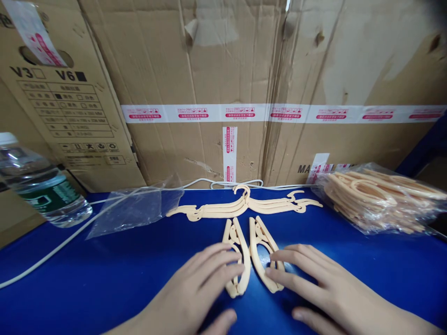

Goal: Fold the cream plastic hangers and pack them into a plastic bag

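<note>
Blue bench [104,274] sat w/ cardboard boxes [216,70] behind. Your left hand [195,293] lay flat, fingers spread, tips touching the left folded hanger [240,246]; right hand [324,284] likewise open on the right folded hanger [260,244]. Both hangers lay side by side at bench centre, just below an unfolded hanger stack [244,204]. Bagged hangers [380,197] at right, water bottle [38,186] at left.

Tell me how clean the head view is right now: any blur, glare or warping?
Head view: wide-angle warp bows the tape line on the cardboard boxes; the bag of hangers is smeared at the right edge; the water bottle is soft; sheen on the empty plastic bag; both hands and folded hangers read sharp.
</note>
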Tool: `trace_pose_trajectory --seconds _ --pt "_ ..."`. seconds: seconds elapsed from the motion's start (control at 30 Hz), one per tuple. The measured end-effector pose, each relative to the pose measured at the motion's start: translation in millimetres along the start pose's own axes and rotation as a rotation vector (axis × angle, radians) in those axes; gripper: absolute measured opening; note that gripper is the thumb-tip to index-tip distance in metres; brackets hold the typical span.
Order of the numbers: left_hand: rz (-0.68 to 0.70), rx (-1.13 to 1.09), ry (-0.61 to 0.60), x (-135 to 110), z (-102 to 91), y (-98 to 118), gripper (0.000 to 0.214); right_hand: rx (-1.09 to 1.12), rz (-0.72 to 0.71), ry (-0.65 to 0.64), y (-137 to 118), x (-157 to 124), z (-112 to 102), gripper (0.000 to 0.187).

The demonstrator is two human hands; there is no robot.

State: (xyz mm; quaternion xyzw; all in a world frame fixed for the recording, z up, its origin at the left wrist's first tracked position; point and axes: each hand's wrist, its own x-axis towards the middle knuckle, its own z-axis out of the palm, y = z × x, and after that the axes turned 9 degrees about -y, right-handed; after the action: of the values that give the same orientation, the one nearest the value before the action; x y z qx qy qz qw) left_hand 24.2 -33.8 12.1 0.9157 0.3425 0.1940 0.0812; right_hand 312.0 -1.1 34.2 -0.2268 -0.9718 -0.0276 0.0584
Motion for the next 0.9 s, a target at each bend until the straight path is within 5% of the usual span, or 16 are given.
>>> trace_pose_trajectory --seconds 0.1,0.27,0.53,0.9 --pt "-0.133 -0.144 0.126 4 -6.0 -6 0.03 0.06 0.035 0.005 4 -5 2 0.052" --pt "-0.309 -0.263 0.087 8 -5.6 -16 0.013 0.109 0.089 0.011 12 -9 5 0.049" --pt "-0.309 -0.297 0.057 6 -3.2 -16 0.014 0.114 0.27 0.12 49 -15 18 0.046" --pt "-0.276 -0.306 0.081 8 -4.0 -16 0.017 0.089 0.397 0.015 86 -22 38 0.067"
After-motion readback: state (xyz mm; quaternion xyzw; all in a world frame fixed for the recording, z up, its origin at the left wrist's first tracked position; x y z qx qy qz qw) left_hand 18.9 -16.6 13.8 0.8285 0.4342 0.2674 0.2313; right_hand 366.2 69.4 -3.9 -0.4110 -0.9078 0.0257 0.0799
